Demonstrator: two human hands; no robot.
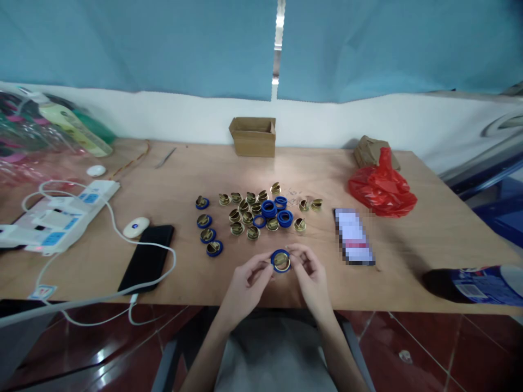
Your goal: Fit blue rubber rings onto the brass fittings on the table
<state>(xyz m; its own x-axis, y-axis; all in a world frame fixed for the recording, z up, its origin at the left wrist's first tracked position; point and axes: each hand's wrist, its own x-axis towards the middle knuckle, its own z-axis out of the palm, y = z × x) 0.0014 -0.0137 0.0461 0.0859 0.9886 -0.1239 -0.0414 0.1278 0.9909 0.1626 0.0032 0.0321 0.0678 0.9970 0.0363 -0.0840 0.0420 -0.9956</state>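
Both hands meet at the near table edge on one part: left hand (245, 283) and right hand (308, 275) each pinch the rim of a blue ring with brass insert (281, 261), fingertips closed on opposite sides, held just above the wooden table (429, 234).

Risks, as judgement:
- Grip is fingertip-only on a small round part. Uneven squeeze could pop the insert out or flick the ring away; it sits right at the table edge, so a drop likely goes to the lap or floor.
- Loose brass parts (245, 215) and spare blue rings (274, 211) lie in a cluster just beyond the hands. A forward reach with either wrist could scatter them.
- Four assembled pieces (207, 227) line up to the left, near the black phone (147, 256) and its white cable (163, 269); snagging the cable would drag through them.
- Red plastic bag (382, 188) and cardboard box (253, 136) sit well apart, no concern.
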